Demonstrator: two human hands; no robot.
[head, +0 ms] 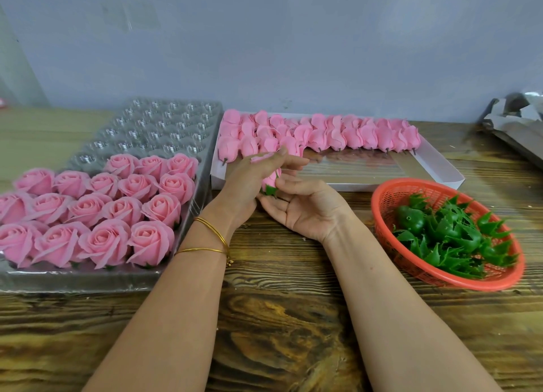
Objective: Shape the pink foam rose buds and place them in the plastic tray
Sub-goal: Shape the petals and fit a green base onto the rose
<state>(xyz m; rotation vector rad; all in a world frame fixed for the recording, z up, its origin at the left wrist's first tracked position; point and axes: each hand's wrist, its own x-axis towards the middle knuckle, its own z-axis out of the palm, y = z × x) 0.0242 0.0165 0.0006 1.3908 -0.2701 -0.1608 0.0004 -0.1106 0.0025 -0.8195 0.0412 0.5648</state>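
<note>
One pink foam rose bud [271,181] with a green base is held above the table between both hands. My left hand [252,183] wraps round it from the left, fingers over its petals. My right hand [305,209] lies palm up under it, thumb and fingertips pinching its green base. The clear plastic tray [164,127] on the left holds several shaped pink roses [117,212] in its near rows; its far cups stand bare. A white box [440,168] behind the hands holds several unshaped pink buds [323,133] along its far side.
A red plastic basket [390,197] with several green calyx pieces [449,236] stands at the right on the wooden table [279,318]. Crumpled grey packaging [517,121] lies at the far right. A grey wall runs behind everything.
</note>
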